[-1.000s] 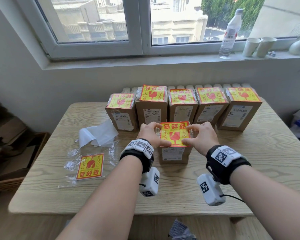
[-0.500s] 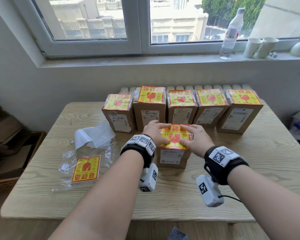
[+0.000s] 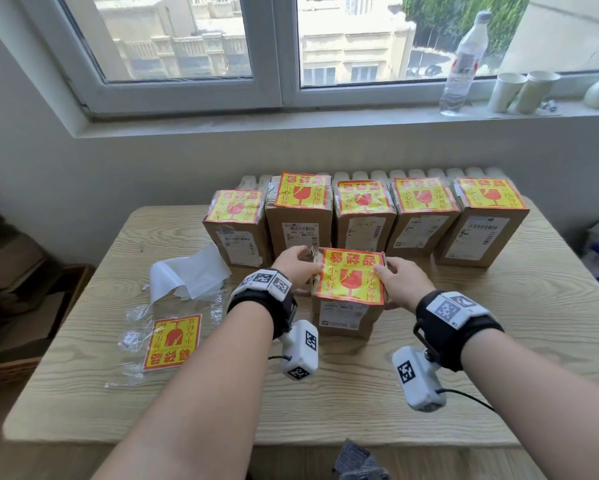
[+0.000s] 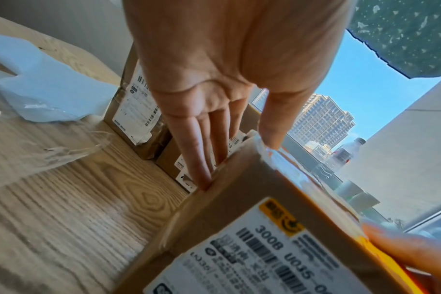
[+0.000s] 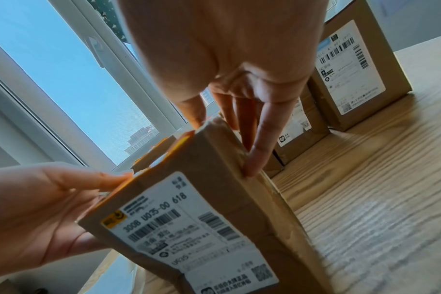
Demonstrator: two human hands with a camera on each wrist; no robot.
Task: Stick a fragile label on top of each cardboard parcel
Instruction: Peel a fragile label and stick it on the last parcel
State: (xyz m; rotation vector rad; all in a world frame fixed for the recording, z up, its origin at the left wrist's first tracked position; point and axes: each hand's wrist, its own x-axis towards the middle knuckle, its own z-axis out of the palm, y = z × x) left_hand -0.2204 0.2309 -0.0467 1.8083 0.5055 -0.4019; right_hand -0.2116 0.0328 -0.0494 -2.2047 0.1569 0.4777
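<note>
Right now your left hand [image 3: 296, 268] sits on the 9 o'clock side of the front parcel [image 3: 346, 315], fingers [image 4: 202, 151] straight down that side wall, thumb at the top edge. It clasps the box, not curled round it. Your right hand [image 3: 400, 284] mirrors it at 3 o'clock: fingers [image 5: 258, 147] straight along the side wall, thumb on the label edge. Both hands flat, pressing the parcel between them.

Front parcel stands upright mid-table, shipping sticker facing you. Its fragile label [image 3: 351, 277] lies on the top face, near edge hanging slightly over the front.

At 12 o'clock from it, a row of five parcels [image 3: 364, 216] stands side by side along the far table [image 3: 499, 341] edge, each with a label on top.

At 9 o'clock: crumpled white backing paper [image 3: 190, 271]. At 8 o'clock: spare label [image 3: 171, 342] lying on clear plastic wrap [image 3: 132, 341].

Windowsill at 1 o'clock: water bottle [image 3: 462, 64], two paper cups [image 3: 523, 91].
</note>
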